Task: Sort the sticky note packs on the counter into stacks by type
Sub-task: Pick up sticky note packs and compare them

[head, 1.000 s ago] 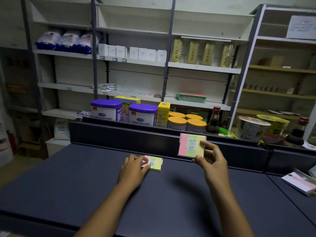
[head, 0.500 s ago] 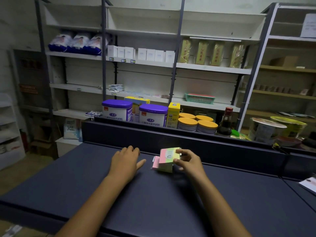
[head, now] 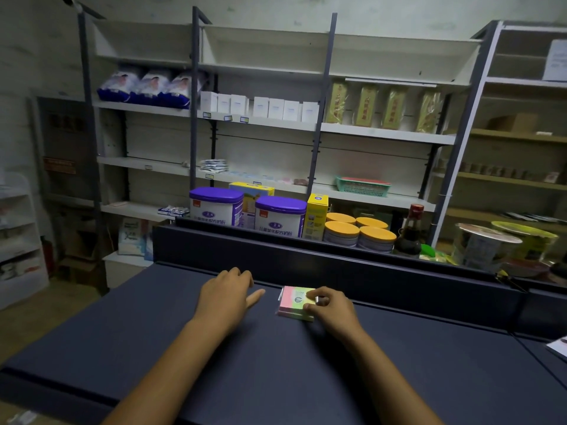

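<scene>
A small stack of pink, green and yellow sticky note packs (head: 293, 303) lies flat on the dark counter (head: 276, 378), close to its raised back wall. My right hand (head: 329, 308) rests on the stack's right side, with its fingers curled over the top pack's edge. My left hand (head: 225, 297) lies flat on the counter just left of the stack, fingers relaxed and thumb pointing toward it, not touching the packs. Another pack (head: 558, 348) shows partly at the far right edge of the counter.
The counter's raised back wall (head: 337, 265) runs behind the stack. Beyond it stand purple-lidded tins (head: 216, 207), a yellow box (head: 316, 216), orange-lidded jars (head: 359, 234) and a dark bottle (head: 409, 231). Shelving fills the background.
My right hand brought the raised pack down and laid it onto the pack on the counter. My left hand let go of that lower pack and slid to the left.
</scene>
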`<action>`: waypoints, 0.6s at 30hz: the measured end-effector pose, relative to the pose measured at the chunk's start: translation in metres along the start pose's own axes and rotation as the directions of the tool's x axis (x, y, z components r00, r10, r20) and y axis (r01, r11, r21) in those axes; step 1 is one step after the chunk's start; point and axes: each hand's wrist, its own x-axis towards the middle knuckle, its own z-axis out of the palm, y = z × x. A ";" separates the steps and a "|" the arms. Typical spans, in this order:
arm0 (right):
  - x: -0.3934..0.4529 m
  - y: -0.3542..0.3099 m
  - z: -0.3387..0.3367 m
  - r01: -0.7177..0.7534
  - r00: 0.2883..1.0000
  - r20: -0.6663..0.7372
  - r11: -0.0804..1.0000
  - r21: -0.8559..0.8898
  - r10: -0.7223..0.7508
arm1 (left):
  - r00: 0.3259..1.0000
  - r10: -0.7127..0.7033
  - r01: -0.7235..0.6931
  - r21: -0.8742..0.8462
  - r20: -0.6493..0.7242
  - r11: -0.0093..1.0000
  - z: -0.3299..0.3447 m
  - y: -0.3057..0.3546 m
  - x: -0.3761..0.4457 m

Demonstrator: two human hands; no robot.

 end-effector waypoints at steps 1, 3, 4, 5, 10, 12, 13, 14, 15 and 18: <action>0.000 0.000 0.001 0.013 1.000 0.009 0.999 -0.038 -0.012 | 1.000 0.002 -0.002 -0.003 0.002 1.000 0.000 0.000 0.000; 0.001 0.001 0.000 0.036 0.999 0.025 0.996 -0.087 -0.034 | 1.000 0.007 -0.007 -0.011 0.003 1.000 -0.001 0.001 0.000; 0.001 0.002 -0.001 0.046 0.998 0.035 0.992 -0.114 -0.043 | 1.000 0.011 -0.011 -0.021 0.003 1.000 -0.001 0.002 0.001; 0.001 0.002 -0.003 0.058 0.998 0.046 0.989 -0.140 -0.052 | 1.000 0.015 -0.015 -0.035 0.003 0.999 -0.002 0.004 0.002; 0.001 0.005 -0.018 0.129 0.992 0.031 0.956 -0.262 -0.125 | 0.998 0.048 -0.044 -0.124 0.031 0.991 -0.005 0.019 0.010; -0.001 0.007 -0.027 0.151 0.988 0.048 0.916 -0.370 -0.143 | 0.996 0.067 -0.057 -0.139 0.064 0.989 -0.006 0.026 0.011; -0.003 0.007 -0.033 0.163 0.986 0.060 0.888 -0.429 -0.153 | 0.994 0.077 -0.065 -0.144 0.079 0.987 -0.007 0.030 0.011; -0.005 0.007 -0.039 0.174 0.985 0.071 0.858 -0.484 -0.159 | 0.992 0.087 -0.072 -0.152 0.092 0.986 -0.008 0.035 0.012; -0.007 0.007 -0.046 0.181 0.983 0.082 0.827 -0.532 -0.163 | 0.990 0.095 -0.078 -0.163 0.103 0.984 -0.010 0.041 0.012; -0.015 0.011 -0.069 0.181 0.983 0.095 0.760 -0.625 -0.156 | 0.983 0.123 -0.095 -0.195 0.135 0.976 -0.015 0.060 0.012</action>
